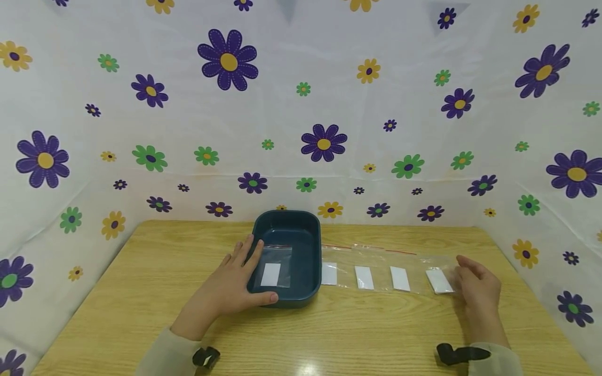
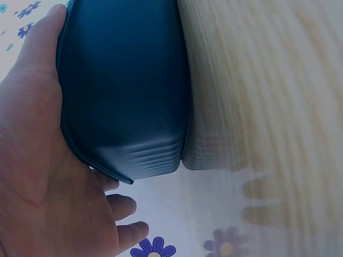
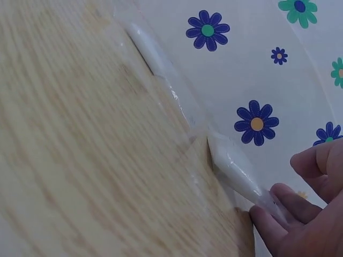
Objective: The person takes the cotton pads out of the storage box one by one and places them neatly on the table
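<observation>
My left hand (image 1: 228, 284) rests against the left side of a dark blue-green tub (image 1: 288, 302), fingers spread and fairly straight, thumb across the near rim. Inside the tub lies a clear zip bag (image 1: 284, 250) with a white packet (image 1: 270, 274) in it. From under the tub's right side, a row of several similar bags runs rightward. At its end, my right hand (image 1: 479, 284) pinches the edge of the last bag, whose white packet (image 1: 439, 281) is slightly tilted. In the right wrist view, that bag (image 3: 236, 166) reaches between the bent fingers (image 3: 297, 203).
Everything sits on a wood-grain table (image 1: 367, 329). A white cloth (image 1: 282, 115) printed with flowers stands behind it and along both sides. Packets (image 1: 364, 277) in the row lie spaced apart, their bags overlapping. Black straps (image 1: 463, 355) are on both wrists.
</observation>
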A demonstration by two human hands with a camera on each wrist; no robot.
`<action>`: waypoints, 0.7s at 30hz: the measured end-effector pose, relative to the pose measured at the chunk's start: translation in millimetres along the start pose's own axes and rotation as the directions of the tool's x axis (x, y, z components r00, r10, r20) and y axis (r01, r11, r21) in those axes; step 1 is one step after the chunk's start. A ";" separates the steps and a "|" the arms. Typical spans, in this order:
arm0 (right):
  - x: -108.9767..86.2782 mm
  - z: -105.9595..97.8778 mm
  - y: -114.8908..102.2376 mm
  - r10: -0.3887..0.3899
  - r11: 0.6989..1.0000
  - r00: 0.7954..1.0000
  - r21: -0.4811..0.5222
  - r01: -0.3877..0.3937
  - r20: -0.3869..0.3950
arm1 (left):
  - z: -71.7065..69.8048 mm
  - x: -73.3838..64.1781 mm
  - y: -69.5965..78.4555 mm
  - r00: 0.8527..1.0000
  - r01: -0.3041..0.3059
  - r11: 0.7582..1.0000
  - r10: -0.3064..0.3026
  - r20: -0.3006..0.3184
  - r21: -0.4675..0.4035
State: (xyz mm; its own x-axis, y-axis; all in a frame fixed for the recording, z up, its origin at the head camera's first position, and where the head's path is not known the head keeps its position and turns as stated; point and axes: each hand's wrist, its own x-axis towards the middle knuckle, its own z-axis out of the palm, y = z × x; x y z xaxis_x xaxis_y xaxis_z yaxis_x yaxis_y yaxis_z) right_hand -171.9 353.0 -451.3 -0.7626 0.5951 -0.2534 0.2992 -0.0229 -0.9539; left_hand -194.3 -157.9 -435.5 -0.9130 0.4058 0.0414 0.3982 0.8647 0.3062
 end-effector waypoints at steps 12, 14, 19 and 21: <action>-8.6 0.1 -19.9 -0.018 0.992 0.999 0.125 0.022 -0.038 | -4.3 -1.7 3.2 1.000 0.004 1.000 -0.004 0.017 -0.011; -12.7 5.1 -27.4 -0.040 0.976 0.999 0.214 0.039 0.002 | -4.5 -1.8 2.2 1.000 0.005 1.000 -0.005 0.016 -0.009; -34.7 24.4 -43.7 -0.137 0.932 0.978 0.355 0.075 0.154 | -4.9 -1.8 1.0 1.000 0.003 1.000 -0.002 0.012 -0.011; -45.7 33.4 -46.7 -0.171 0.924 0.961 0.373 0.079 0.219 | -4.2 -2.0 0.9 1.000 -0.002 1.000 0.002 0.018 -0.015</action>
State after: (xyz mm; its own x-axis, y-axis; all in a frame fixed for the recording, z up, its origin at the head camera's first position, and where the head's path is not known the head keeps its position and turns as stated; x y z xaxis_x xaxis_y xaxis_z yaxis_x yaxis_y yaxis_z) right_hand -170.2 300.0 -400.6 -0.9094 0.3996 -0.1156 0.0021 -0.2735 -0.9619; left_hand -192.5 -159.2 -431.4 -0.9105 0.4127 0.0252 0.3984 0.8596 0.3200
